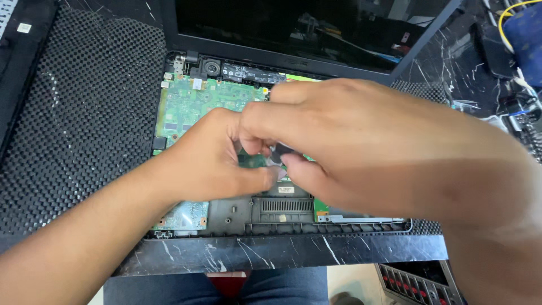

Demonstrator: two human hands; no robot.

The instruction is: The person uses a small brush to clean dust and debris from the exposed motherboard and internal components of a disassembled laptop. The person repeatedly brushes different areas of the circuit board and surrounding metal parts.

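Opened laptop base [282, 217], keyboard cover off, centre of frame. Its front edge runs close along the near rim of the black marbled worktop [282, 251]; little bare top is left before the drop. Its left side lies on a black studded mat [84, 113] that fills the upper and middle left, with open room there. At the back, the dark laptop screen [293, 25] stands tilted and closes off the upper centre.

Green circuit board [192, 104], exposed inside the base, upper centre-left; a second patch shows at lower left of the base.

Left hand [209, 161], entering from lower left, fingers curled, thumb pressed toward the fingertips over the board's middle. Right hand [361, 147], entering from the right, crosses above the base, fingers bent down and narrow. The two hands meet fingertip to fingertip at centre frame, pinching a small dark part [279, 151] just above the board; its kind cannot be told.

Yellow cable [511, 17] and blue item, upper right corner. Keyboard [418, 285] with red markings, lower right, below the worktop edge. The person's blue trousers [265, 288] show at bottom centre.
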